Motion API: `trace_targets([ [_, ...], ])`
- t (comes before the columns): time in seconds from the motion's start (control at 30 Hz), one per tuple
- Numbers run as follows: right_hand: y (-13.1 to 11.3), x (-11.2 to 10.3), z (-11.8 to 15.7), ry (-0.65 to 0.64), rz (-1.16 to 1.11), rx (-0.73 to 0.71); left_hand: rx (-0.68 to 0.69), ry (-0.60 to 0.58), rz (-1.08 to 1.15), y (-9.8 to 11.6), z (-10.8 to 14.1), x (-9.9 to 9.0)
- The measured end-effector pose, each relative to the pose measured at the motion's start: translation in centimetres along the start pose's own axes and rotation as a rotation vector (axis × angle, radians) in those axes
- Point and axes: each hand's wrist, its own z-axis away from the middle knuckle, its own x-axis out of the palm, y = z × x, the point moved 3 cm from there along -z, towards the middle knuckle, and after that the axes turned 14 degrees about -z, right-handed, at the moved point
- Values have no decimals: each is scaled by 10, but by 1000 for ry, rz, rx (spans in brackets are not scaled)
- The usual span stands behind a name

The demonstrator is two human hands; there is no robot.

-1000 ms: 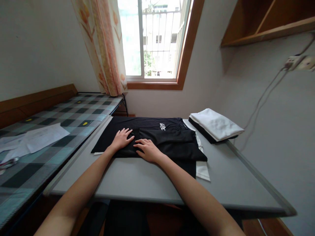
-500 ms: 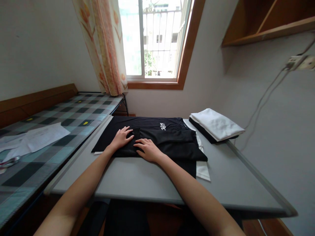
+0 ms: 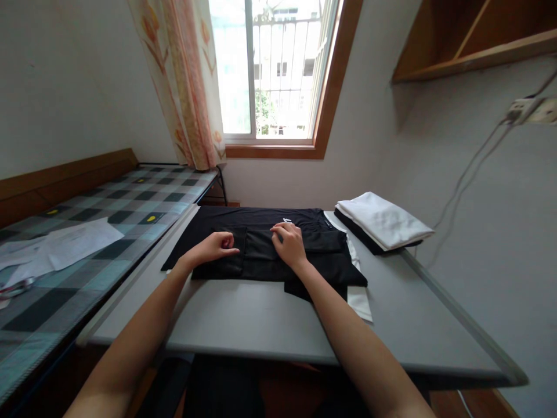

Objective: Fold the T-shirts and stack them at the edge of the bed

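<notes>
A dark shirt (image 3: 261, 216) lies spread on the grey table, its white lettering (image 3: 287, 220) partly behind my right hand. Over its near part is a smoother, folded black garment (image 3: 261, 264); I cannot tell its kind. White cloth (image 3: 360, 302) sticks out from beneath at the right. My left hand (image 3: 211, 247) is over the left part of the black garment, fingers curled and thumb apart, holding nothing visible. Farther right, my right hand (image 3: 290, 241) is above the same garment with bent fingers, a gap between them and the thumb; no cloth is raised by it.
A folded white and black pile of cloth (image 3: 378, 220) rests at the back right of the table (image 3: 243, 319). Left of the table stands a bed with a checked cover (image 3: 117, 203) and papers (image 3: 73, 244). A wooden shelf (image 3: 470, 64) hangs above on the right, near a wall socket (image 3: 531, 110).
Both hands have come up off the black garment from lying flat on it. The right hand moved right and away from me; its fingers and the left hand's are now curled.
</notes>
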Motion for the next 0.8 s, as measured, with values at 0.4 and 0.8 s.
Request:
trace_targets([
  [0.4,-6,18,9,-309,45,19,140,-55,-156,26,63,-1],
  [0.8,-11,29,18,-416,38,-21,191,163,-374,42,60,10],
])
